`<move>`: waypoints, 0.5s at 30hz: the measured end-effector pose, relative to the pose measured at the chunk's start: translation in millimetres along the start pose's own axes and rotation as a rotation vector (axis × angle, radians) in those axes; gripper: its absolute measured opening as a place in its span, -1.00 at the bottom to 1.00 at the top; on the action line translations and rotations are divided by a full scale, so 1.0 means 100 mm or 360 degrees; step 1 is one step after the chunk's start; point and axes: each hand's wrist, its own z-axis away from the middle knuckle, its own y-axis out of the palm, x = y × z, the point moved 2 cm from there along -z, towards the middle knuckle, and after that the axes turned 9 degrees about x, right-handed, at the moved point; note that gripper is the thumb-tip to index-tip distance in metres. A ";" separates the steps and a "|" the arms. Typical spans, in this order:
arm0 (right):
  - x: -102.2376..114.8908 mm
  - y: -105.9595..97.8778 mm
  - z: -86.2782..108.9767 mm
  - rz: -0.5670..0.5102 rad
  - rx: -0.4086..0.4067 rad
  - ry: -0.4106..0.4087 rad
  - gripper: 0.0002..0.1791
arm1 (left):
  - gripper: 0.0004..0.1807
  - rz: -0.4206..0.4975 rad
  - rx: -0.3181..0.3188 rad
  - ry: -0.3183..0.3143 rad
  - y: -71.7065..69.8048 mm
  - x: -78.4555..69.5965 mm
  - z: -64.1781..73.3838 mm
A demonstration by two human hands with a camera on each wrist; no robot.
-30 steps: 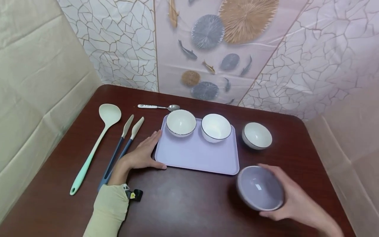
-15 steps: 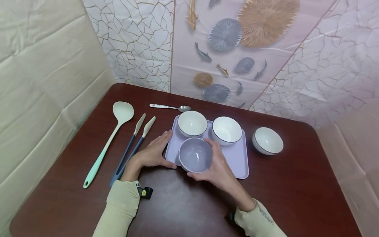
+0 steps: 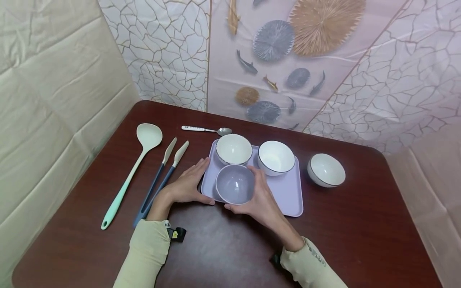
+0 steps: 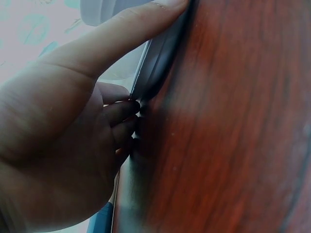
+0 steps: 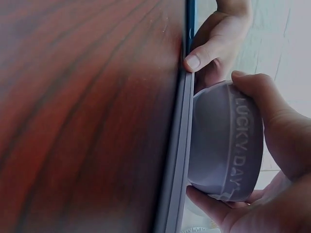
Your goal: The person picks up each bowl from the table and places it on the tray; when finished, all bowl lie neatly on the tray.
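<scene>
My right hand (image 3: 263, 202) holds a grey-purple bowl (image 3: 235, 185) by its rim and side, at the front left of a lilac tray (image 3: 286, 196). In the right wrist view, raised letters reading "LUCKY DAY" run round that bowl (image 5: 214, 141), whose base is at the tray surface. My left hand (image 3: 185, 187) rests at the tray's left front corner, its fingers along the side and its thumb by the front edge. From the left wrist view, the fingertips (image 4: 127, 109) touch the tray's edge. Two white bowls, a left one (image 3: 234, 149) and a right one (image 3: 276, 157), stand along the tray's back.
Right of the tray stands another white bowl (image 3: 325, 170). Behind the tray lies a spoon (image 3: 207, 130) with a white handle. At left are blue-handled tongs (image 3: 158, 180) and a long mint-handled ladle (image 3: 131, 160). Fabric walls border the table (image 3: 360, 224).
My right hand has carried the grey-purple bowl leftward from the table's right side onto the tray, then slightly back. My left hand has stayed at the tray's corner. The head view has shifted.
</scene>
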 end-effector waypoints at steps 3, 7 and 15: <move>-0.01 -0.02 -0.01 -0.0005 0.0018 0.0001 0.33 | 0.39 -0.0003 -0.0001 0.0019 -0.01 -0.03 -0.01; 0.00 -0.03 -0.03 0.0009 0.0079 -0.0008 0.35 | 0.39 -0.0004 -0.0005 0.0034 -0.01 -0.05 -0.01; 0.00 -0.57 0.15 0.0252 0.0210 -0.0026 0.27 | 0.41 0.0024 0.0007 0.0024 0.02 -0.07 0.01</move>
